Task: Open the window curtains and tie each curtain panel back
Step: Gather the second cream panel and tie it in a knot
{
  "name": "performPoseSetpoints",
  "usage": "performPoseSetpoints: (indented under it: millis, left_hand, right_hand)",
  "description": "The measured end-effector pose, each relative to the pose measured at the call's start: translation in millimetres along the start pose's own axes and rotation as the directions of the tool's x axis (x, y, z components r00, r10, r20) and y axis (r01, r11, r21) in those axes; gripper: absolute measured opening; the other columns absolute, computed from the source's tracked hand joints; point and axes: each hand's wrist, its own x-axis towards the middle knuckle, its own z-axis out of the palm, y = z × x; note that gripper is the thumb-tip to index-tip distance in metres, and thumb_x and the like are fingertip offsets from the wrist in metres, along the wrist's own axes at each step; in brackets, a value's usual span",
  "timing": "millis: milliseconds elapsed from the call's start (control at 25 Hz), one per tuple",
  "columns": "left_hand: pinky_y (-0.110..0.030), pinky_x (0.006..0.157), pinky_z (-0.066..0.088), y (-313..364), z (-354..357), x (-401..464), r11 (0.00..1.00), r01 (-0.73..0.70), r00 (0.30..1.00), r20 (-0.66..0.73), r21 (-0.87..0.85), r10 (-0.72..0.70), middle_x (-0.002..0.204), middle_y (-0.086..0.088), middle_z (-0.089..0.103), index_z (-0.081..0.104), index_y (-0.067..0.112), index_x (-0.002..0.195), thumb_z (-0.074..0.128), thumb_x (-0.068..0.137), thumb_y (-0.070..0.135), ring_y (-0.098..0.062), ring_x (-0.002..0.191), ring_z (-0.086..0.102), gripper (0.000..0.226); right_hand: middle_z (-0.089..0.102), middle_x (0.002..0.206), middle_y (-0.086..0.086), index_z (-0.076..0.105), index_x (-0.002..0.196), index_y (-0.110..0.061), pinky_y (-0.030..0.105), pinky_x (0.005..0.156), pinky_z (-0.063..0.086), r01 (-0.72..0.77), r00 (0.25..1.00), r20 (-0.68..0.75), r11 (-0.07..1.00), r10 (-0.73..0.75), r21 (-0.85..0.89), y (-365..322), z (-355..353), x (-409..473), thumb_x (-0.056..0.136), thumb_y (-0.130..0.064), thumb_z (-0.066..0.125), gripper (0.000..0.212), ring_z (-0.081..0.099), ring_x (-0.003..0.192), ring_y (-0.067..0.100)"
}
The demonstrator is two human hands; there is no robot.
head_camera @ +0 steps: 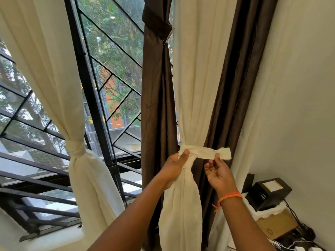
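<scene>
Both hands are up at the right cream curtain [196, 78], which hangs gathered at about the centre of the view, a touch toward 3 o'clock. The left hand [175, 166] grips the bunched waist of that curtain, fingers curled behind the fabric and the thumb pressed on the front, right where the cream tie strip [206, 153] wraps the bundle. From that wrapped spot the strip runs out toward 3 o'clock, flat and nearly level, with its frayed end sticking past the other hand. The right hand [218, 172] pinches the strip near that free end, thumb tip on the cloth, the other fingers loosely curled below it; an orange thread band [229, 196] sits on that wrist. So the strip lies between the two grips, anchored at the left thumb and held out by the right.

Below the waist the curtain flares down toward 6 o'clock. Just behind it, on both sides, hang brown curtains [156, 98], the one at 12 o'clock bound by its own dark band. Over at 9 o'clock, the left cream curtain [54, 73] is already knotted at its waist in front of the black window grille [94, 105]. Down at 4 o'clock a black box [268, 192] rests on a carton by the wall.
</scene>
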Motion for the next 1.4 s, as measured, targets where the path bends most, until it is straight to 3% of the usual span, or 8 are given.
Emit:
performPoseSetpoints:
  millis: [240,440,560,760,880,1000,1240,1400]
  left_hand:
    - [-0.043,0.086,0.057,-15,18,0,0.985,0.021,0.999,-0.027,-0.172,-0.026,0.107,-0.016,0.065,0.050,0.011,0.122,0.056,0.059,0.087,-0.023,0.092,0.066,0.099]
    - [-0.045,0.089,0.057,-20,22,9,0.874,0.349,0.923,-0.038,-0.339,-0.384,0.111,-0.014,0.069,0.043,0.011,0.135,0.065,0.028,0.093,-0.027,0.098,0.070,0.137]
    - [-0.040,0.081,0.059,-12,23,2,0.882,0.315,0.941,-0.009,-0.350,-0.339,0.103,-0.012,0.072,0.054,0.015,0.120,0.063,0.046,0.086,-0.025,0.094,0.071,0.103]
    - [-0.040,0.082,0.059,-16,29,13,0.926,0.175,0.957,-0.163,-0.334,-0.240,0.111,-0.007,0.066,0.041,0.022,0.136,0.057,0.081,0.067,-0.023,0.096,0.068,0.072]
    - [-0.042,0.084,0.059,-21,26,18,0.956,0.063,0.934,-0.320,-0.287,-0.158,0.100,-0.007,0.071,0.059,0.028,0.109,0.051,0.092,0.056,-0.022,0.091,0.070,0.034]
    - [-0.046,0.087,0.058,-22,29,21,0.959,-0.008,0.932,-0.350,-0.282,-0.095,0.101,-0.005,0.073,0.064,0.027,0.107,0.057,0.092,0.051,-0.022,0.093,0.071,0.030]
    - [-0.044,0.078,0.061,-17,24,14,0.909,0.001,0.929,-0.336,-0.417,-0.155,0.094,-0.010,0.075,0.070,0.014,0.102,0.070,0.086,0.017,-0.021,0.084,0.071,0.016]
    - [-0.031,0.067,0.061,-19,13,2,0.993,-0.117,0.890,-0.439,0.032,0.119,0.077,-0.007,0.070,0.068,0.013,0.081,0.071,0.082,0.016,-0.016,0.071,0.068,0.004]
  right_hand:
    - [0.070,0.079,0.022,0.064,0.101,-0.001,0.043,0.055,0.061,-0.366,0.913,0.049,0.864,0.406,-0.345,38,10,-24,0.089,-0.015,0.058,0.019,0.071,0.065,0.032]
    - [0.058,0.110,0.018,0.053,0.128,0.002,0.036,0.083,0.047,-0.206,0.944,0.093,0.783,0.318,-0.587,30,28,-36,0.090,-0.030,0.068,0.052,0.053,0.120,0.039]
    - [0.053,0.134,0.033,0.056,0.128,0.005,0.045,0.090,0.049,-0.207,0.939,0.060,0.693,0.340,-0.691,27,25,-25,0.084,-0.027,0.074,0.058,0.049,0.128,0.046]
    - [0.073,0.078,0.016,0.065,0.101,0.000,0.034,0.063,0.057,0.078,0.993,0.118,0.679,0.013,-0.730,21,9,-20,0.087,-0.011,0.070,0.020,0.069,0.067,0.024]
    - [0.072,0.103,0.012,0.061,0.119,-0.011,0.039,0.073,0.058,0.276,0.932,0.348,0.816,-0.099,-0.507,18,3,-37,0.095,-0.016,0.059,0.025,0.070,0.086,0.021]
    - [0.073,0.109,0.000,0.060,0.123,-0.023,0.036,0.083,0.058,0.475,0.840,0.525,0.651,-0.134,-0.593,20,11,-44,0.086,-0.027,0.072,0.040,0.071,0.099,0.016]
    - [0.076,0.099,0.005,0.072,0.106,-0.018,0.053,0.091,0.055,0.519,0.847,0.470,0.582,-0.251,-0.625,11,5,-27,0.092,-0.019,0.066,0.015,0.072,0.095,0.025]
    - [0.075,0.101,0.007,0.071,0.108,-0.017,0.052,0.091,0.055,0.517,0.848,0.463,0.593,-0.257,-0.617,14,5,-19,0.093,-0.017,0.065,0.016,0.071,0.097,0.027]
